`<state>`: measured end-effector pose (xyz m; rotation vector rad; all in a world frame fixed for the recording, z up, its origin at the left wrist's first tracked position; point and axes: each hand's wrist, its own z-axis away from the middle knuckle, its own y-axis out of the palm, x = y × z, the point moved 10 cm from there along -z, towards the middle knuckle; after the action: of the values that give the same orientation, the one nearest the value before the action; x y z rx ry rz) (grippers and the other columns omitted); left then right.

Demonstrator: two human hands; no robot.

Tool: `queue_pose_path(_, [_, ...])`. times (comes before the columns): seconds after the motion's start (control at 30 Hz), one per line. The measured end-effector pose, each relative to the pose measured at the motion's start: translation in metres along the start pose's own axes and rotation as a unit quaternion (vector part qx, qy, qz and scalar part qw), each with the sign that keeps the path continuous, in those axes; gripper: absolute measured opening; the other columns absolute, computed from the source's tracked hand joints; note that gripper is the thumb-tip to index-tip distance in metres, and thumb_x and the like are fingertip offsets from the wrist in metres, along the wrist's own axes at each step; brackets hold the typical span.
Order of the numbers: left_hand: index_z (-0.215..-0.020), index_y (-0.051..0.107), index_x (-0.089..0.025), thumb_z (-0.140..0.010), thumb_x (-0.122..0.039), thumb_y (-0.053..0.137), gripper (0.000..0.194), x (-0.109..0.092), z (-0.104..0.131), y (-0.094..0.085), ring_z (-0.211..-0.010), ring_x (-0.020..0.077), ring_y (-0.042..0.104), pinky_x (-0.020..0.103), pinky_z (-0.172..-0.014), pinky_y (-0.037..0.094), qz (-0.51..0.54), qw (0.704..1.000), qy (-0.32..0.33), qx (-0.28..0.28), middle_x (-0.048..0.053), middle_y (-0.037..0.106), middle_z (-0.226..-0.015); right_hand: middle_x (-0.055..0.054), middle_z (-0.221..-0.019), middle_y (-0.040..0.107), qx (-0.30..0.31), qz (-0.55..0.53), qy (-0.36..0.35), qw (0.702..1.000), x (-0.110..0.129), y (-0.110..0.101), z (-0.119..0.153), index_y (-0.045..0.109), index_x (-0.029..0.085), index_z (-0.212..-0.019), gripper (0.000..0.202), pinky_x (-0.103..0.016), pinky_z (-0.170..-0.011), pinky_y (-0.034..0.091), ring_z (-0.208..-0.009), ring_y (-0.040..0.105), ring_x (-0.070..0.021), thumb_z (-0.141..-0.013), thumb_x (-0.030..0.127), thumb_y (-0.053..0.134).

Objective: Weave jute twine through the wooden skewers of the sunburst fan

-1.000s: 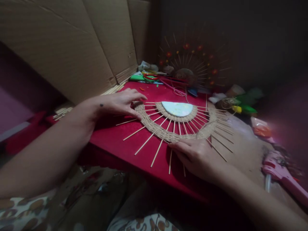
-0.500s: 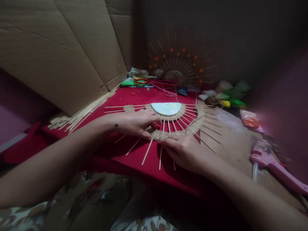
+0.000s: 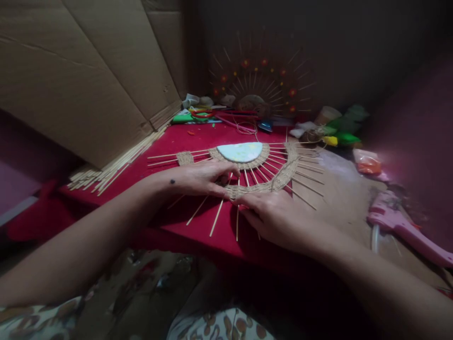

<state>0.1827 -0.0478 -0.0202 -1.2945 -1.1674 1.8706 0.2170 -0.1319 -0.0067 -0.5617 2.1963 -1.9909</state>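
Note:
A half-round woven piece [image 3: 283, 178] of twine and thin sticks lies on the red cloth [image 3: 208, 133], with a pale blue half-disc [image 3: 241, 152] at its centre. My left hand [image 3: 203, 178] grips the woven band's lower left part, its thumb and index finger around the edge. Close beside it, my right hand [image 3: 271, 212] pinches the bottom edge of the same band between fingers and thumb. Bare sticks fan out below and between both hands. Part of the band at the left is hidden under my left hand.
A bundle of sticks [image 3: 116, 165] lies at the left by a cardboard sheet [image 3: 78, 71]. Scissors [image 3: 202, 114] and pens lie behind. A finished fan with flowers [image 3: 253, 89] stands at the back. A pink glue gun [image 3: 403, 229] rests at the right.
The view has tilted slightly, so the table items sit a little higher. My right fingertips are a bit nearer my left hand along the band.

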Motion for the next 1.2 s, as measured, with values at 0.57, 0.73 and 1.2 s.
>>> queue_pose_path(0.57, [-0.122,0.053,-0.02,-0.082,-0.04,0.062,0.045,-0.012,0.011,-0.009,-0.103,0.0216,0.05,0.032,-0.086,0.04,-0.03,0.995,0.072,-0.061,0.008,0.057,-0.112,-0.001,-0.074,0.064,0.051,-0.089,-0.031,0.994,0.033,0.014,0.035,0.068,0.019,-0.087,0.02,-0.023,-0.054,0.033,-0.061,0.057,-0.0106,-0.09,0.017,0.048])
queue_pose_path(0.73, [-0.098,0.065,-0.022,-0.094,-0.025,0.042,0.024,-0.043,0.041,-0.012,-0.094,0.0196,0.05,0.032,-0.082,0.041,-0.1,0.973,0.161,-0.132,0.008,0.06,-0.1,0.0,-0.063,0.057,-0.008,-0.008,-0.097,0.995,0.045,0.006,0.042,0.065,0.017,-0.077,0.023,-0.027,-0.047,0.026,-0.051,0.047,-0.0104,-0.089,0.014,0.046])
queue_pose_path(1.2, [-0.098,0.068,-0.021,-0.094,-0.014,0.027,0.041,-0.068,0.068,0.031,-0.098,0.0238,0.058,0.043,-0.092,0.044,-0.269,0.925,0.255,-0.084,0.011,0.067,-0.103,-0.002,-0.062,0.055,-0.086,0.041,-0.173,0.98,0.058,0.0,0.058,0.066,0.014,-0.081,0.023,-0.03,-0.05,0.033,-0.054,0.045,-0.0137,-0.09,0.012,0.045])
